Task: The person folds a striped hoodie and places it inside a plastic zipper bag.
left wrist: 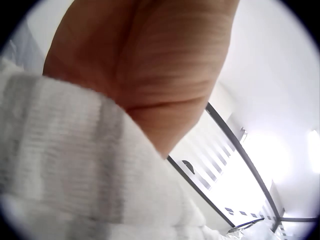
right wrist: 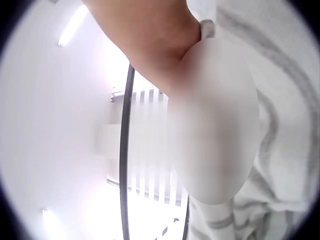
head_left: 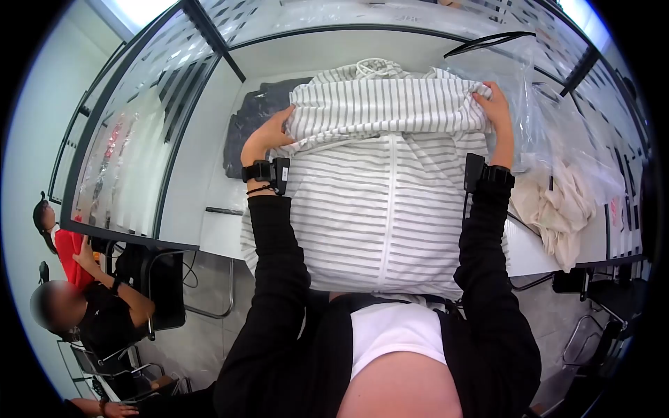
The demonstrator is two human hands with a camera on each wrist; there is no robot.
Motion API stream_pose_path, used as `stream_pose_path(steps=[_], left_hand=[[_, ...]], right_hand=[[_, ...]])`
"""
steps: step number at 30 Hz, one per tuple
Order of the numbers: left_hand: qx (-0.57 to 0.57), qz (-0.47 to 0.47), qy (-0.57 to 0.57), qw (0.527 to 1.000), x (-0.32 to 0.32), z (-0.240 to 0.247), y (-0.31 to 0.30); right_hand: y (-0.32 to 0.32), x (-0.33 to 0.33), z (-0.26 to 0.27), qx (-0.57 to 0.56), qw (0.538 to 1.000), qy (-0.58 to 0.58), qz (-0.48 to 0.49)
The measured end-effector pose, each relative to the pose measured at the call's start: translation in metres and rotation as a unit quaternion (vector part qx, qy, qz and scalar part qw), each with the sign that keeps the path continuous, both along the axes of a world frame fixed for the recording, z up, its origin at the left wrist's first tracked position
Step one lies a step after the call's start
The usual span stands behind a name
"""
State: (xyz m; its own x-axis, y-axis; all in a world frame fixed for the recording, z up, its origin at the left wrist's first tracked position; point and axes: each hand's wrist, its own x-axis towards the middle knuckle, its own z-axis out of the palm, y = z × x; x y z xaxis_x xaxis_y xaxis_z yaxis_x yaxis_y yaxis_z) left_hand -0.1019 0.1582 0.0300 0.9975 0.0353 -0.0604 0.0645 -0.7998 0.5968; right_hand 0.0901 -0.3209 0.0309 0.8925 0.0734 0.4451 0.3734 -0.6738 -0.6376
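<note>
A white-and-grey striped zip hoodie (head_left: 348, 209) lies spread over the table, its white zipper running down the middle and its drawstring at the far end. Across its upper part a band of the cloth with upright stripes lies sideways. The left hand (head_left: 270, 132) grips the left end of this band, and the right hand (head_left: 495, 106) pinches the right end, fingers over the cloth. In the left wrist view, striped cloth (left wrist: 75, 155) fills the lower left below the hand. The right wrist view has the hand above pale cloth, partly blurred; its fingertips are hidden.
Dark grey folded clothing (head_left: 258, 115) lies left of the hoodie. To the right are clear plastic bags (head_left: 529, 104) and a crumpled beige cloth (head_left: 557, 205). Black-framed panels (head_left: 182, 118) border the table. Other people (head_left: 104, 313) are at the far left, near chairs.
</note>
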Motion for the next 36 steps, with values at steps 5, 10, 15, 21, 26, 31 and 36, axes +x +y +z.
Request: stream_pose_path(steps=[5,10,15,21,26,31,36], left_hand=[[-0.091,-0.009,0.046,0.995,-0.012,0.008,0.0],[-0.123,-0.064,-0.016,0.99,-0.009,0.001,0.003],[-0.102,-0.038,0.005,0.994,-0.002,-0.012,0.013],[-0.099,-0.044,0.01,0.994,0.001,-0.013,0.015],[-0.097,-0.039,0.007,0.995,0.001,-0.011,0.013],[-0.086,-0.014,0.024,0.996,-0.001,-0.005,0.007],[-0.09,-0.005,0.026,0.996,-0.001,-0.004,0.005]], right_hand=[[-0.007,0.001,-0.017,0.118,0.993,0.018,0.009],[-0.007,0.003,-0.021,0.135,0.99,0.028,-0.008],[-0.007,0.0,-0.018,0.151,0.988,0.044,-0.005],[-0.007,-0.001,-0.018,0.171,0.984,0.053,0.017],[-0.004,-0.003,-0.016,0.148,0.988,0.046,0.0],[-0.004,-0.003,-0.016,0.153,0.987,0.055,0.004],[-0.004,-0.005,-0.01,0.102,0.993,0.05,-0.011]])
